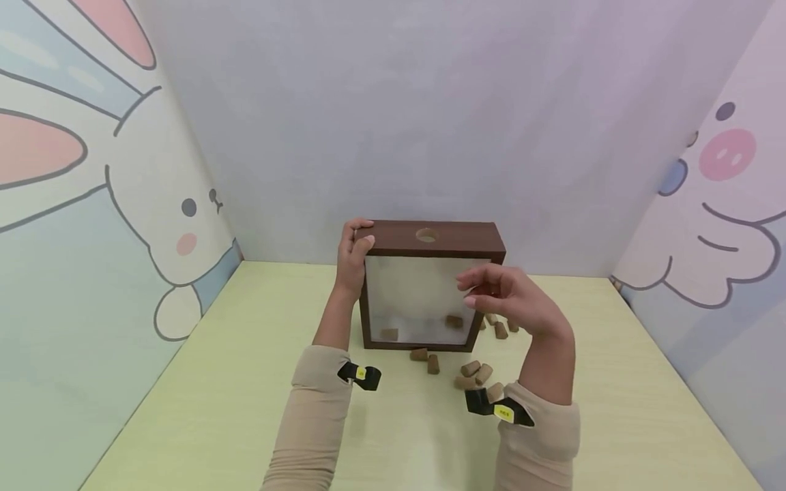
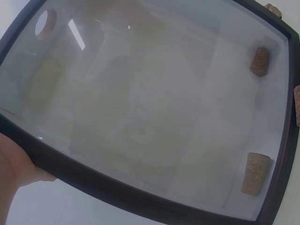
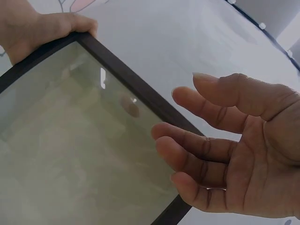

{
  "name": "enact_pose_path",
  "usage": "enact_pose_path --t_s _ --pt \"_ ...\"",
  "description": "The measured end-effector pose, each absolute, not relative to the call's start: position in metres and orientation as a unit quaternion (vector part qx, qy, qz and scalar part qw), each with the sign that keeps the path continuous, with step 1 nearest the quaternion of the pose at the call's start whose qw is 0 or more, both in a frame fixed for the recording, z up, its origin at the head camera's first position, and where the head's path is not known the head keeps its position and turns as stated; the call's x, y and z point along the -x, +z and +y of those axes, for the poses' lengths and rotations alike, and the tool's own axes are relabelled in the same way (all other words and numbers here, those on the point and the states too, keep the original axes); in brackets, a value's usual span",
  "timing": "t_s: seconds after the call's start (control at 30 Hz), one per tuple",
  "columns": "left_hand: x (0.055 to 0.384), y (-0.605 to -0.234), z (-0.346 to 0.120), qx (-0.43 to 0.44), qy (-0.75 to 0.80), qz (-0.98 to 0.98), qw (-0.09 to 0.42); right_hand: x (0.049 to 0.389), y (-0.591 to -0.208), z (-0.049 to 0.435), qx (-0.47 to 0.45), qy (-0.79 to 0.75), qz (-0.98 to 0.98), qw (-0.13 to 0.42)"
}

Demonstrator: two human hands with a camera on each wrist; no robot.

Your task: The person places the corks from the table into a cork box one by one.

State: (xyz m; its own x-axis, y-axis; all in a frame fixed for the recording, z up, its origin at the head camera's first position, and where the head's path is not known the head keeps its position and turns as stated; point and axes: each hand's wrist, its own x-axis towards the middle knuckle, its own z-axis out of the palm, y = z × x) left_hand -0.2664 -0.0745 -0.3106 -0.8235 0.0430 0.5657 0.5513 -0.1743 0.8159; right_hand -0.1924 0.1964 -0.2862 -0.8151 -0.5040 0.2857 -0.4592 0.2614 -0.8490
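Observation:
A dark brown wooden frame box [image 1: 436,239] with a clear front pane stands upright on the table, a round hole [image 1: 427,235] in its top. My left hand [image 1: 353,259] grips its upper left corner, thumb on the top near the front edge. Two corks lie inside at the bottom: a pale one [image 2: 256,174] at the left and a darker one [image 2: 260,62] toward the right. My right hand [image 3: 243,150] hovers before the pane's right side, fingers loosely bent, nothing between them. In the head view it overlaps the box's right edge.
Loose corks [image 1: 433,364] lie right at the box's front edge. Several more corks [image 1: 484,373] are grouped nearer me, partly behind my right wrist camera, and others [image 1: 501,330] sit beside the box's right side. Printed walls and a pale back sheet [image 1: 393,123] enclose the yellow-green table [image 1: 245,409].

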Motion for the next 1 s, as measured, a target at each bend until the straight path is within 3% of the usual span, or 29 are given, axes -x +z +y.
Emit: enact_pose_path --t_s 0.27,0.63,1.0 --pt "0.265 -0.311 -0.074 0.235 -0.726 -0.623 0.173 0.194 -0.314 0.202 0.290 -0.549 0.782 0.052" --pt "0.265 -0.313 -0.079 0.237 -0.732 -0.613 0.180 0.207 -0.359 0.204 0.297 -0.571 0.753 0.136" --pt "0.292 -0.335 -0.079 0.236 -0.738 -0.606 0.179 0.215 -0.401 0.193 0.262 -0.549 0.764 0.214"
